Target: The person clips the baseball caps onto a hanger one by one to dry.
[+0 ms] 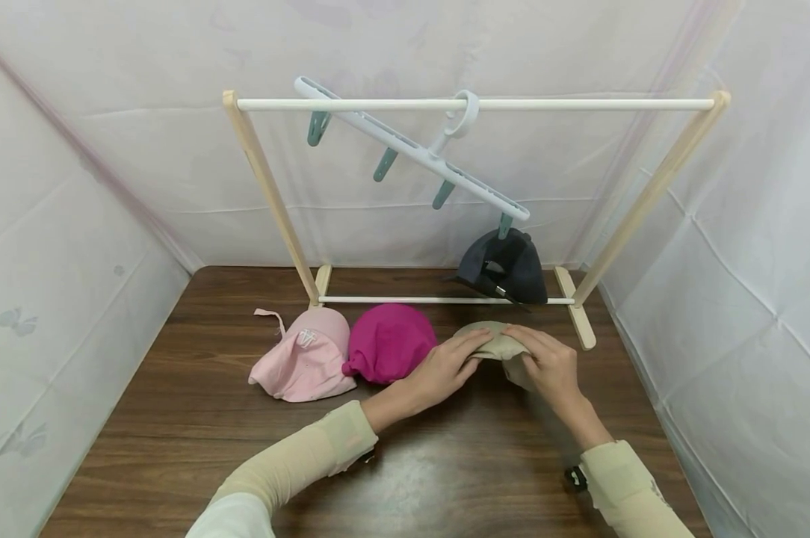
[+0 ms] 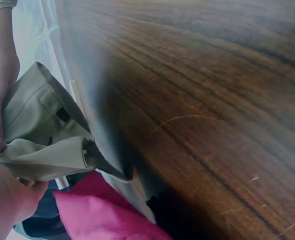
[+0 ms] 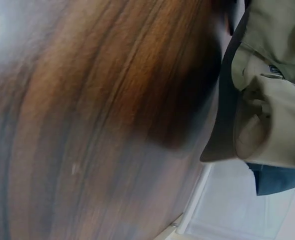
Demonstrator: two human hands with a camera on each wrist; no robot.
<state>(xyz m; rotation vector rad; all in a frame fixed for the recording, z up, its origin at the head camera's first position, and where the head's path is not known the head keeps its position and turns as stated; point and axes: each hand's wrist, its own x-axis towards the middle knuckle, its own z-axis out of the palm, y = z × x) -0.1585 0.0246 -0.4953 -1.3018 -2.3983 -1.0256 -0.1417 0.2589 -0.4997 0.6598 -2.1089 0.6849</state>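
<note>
Both hands hold a khaki cap (image 1: 491,342) just above the table, in front of the rack's right part. The left hand (image 1: 448,368) grips its left side, and the right hand (image 1: 551,368) grips its right side with the thumb underneath. In the left wrist view the cap (image 2: 32,115) is folded between the fingers, its back strap and opening showing. The right wrist view shows the cap's inside (image 3: 267,115), with only a bit of finger at the edge. A magenta cap (image 1: 394,340) lies beside the left hand, and a pink cap (image 1: 311,351) lies farther left.
A wooden rack (image 1: 270,187) with a white top rod (image 1: 580,104) stands at the table's back. On the rod, a pale blue clip hanger (image 1: 405,147) hangs tilted, right end low. Its lowest clip (image 1: 505,226) holds a dark cap (image 1: 479,261); several other clips hang from it.
</note>
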